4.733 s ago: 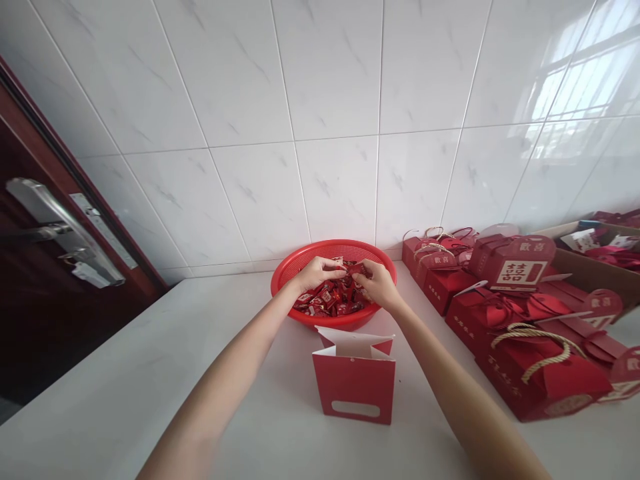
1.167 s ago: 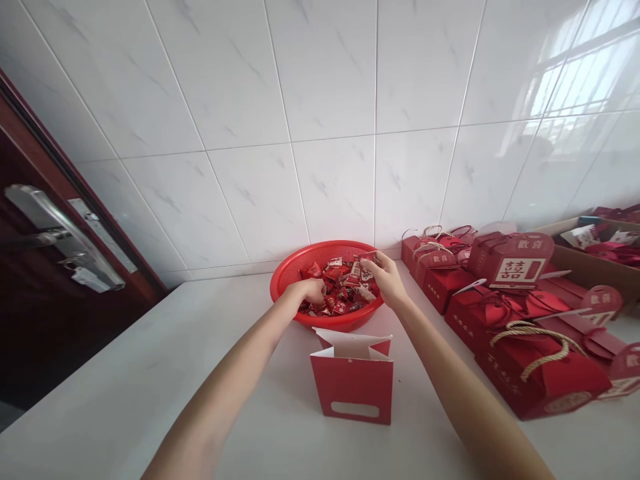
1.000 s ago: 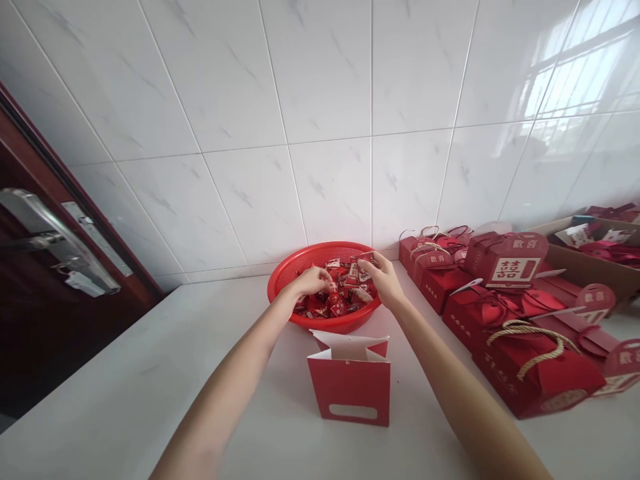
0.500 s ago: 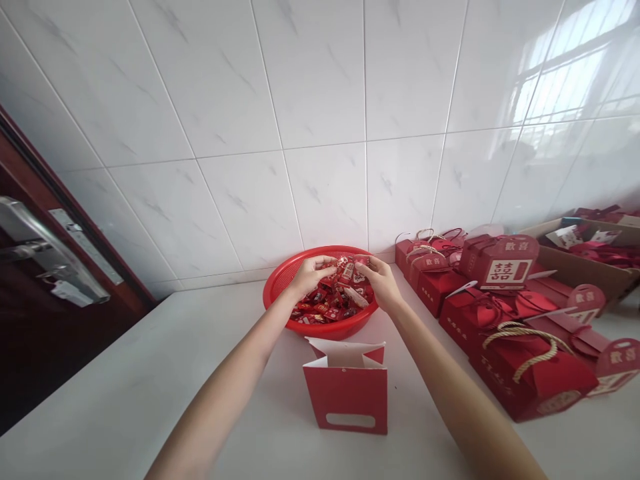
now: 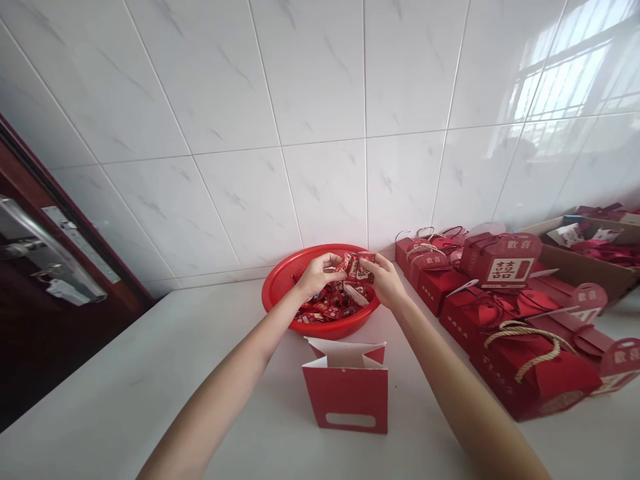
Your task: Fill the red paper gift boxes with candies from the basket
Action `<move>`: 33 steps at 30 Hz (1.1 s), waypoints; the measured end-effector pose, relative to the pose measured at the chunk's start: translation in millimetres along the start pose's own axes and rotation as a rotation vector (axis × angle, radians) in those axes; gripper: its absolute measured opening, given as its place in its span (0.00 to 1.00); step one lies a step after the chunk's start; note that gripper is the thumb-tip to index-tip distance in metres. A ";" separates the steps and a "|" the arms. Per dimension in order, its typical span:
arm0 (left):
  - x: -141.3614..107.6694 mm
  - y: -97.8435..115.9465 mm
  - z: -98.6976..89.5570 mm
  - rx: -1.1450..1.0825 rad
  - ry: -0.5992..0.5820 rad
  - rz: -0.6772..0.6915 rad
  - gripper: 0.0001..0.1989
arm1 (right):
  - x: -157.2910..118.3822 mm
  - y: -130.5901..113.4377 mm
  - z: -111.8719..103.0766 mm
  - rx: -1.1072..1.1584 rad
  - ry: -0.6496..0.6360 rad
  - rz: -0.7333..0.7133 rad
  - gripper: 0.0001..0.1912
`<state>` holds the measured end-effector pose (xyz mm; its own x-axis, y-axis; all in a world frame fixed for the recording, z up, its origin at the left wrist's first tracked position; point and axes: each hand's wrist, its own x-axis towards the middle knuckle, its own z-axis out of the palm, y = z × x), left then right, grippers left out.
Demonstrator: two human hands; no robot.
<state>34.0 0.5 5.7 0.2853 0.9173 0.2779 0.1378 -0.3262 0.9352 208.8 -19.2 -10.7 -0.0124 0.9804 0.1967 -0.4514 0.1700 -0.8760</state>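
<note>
Fingers of left hand (image 5: pixel 316 275) nearly closed, pinching red packet (image 5: pixel 343 263). Right hand (image 5: pixel 387 279) fingers also curled in, gripping printed packets (image 5: pixel 365 268). Both over red basket (image 5: pixel 273 295) of wrapped pieces (image 5: pixel 327 310). Open red carton (image 5: pixel 345 395) upright on tabletop (image 5: pixel 165 360), near side of basket. Gift box (image 5: pixel 509 272) at right reads 囍, 歡喜. Packet print too small to read.

Passage over counter (image 5: pixel 200 327) left of the basket (image 5: pixel 273 293); rightward obstacle: boxes (image 5: pixel 510 272), perhaps touching.
</note>
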 end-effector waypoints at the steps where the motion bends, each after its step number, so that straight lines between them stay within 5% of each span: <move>1: -0.4 -0.3 0.0 0.017 -0.003 0.006 0.20 | 0.2 -0.3 -0.6 0.002 -0.011 0.007 0.19; 12: -5.7 5.4 -1.1 0.061 -0.053 -0.004 0.15 | 1.4 2.4 -0.5 0.027 -0.007 -0.027 0.18; 21: -6.0 0.7 1.5 0.099 -0.135 -0.031 0.21 | 3.8 5.6 -0.8 0.058 0.055 -0.065 0.17; 26: -7.0 -0.3 9.7 0.296 -0.204 0.025 0.24 | 1.8 3.7 0.0 0.047 0.022 -0.058 0.17; 33: -5.1 -5.8 9.7 0.359 -0.180 0.064 0.27 | 0.9 2.1 1.0 0.064 -0.001 -0.003 0.19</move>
<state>41.0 -4.5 -3.3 0.4612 0.8483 0.2604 0.4279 -0.4697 0.7722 206.9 -18.0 -12.0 -0.0120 0.9798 0.1997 -0.5073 0.1661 -0.8456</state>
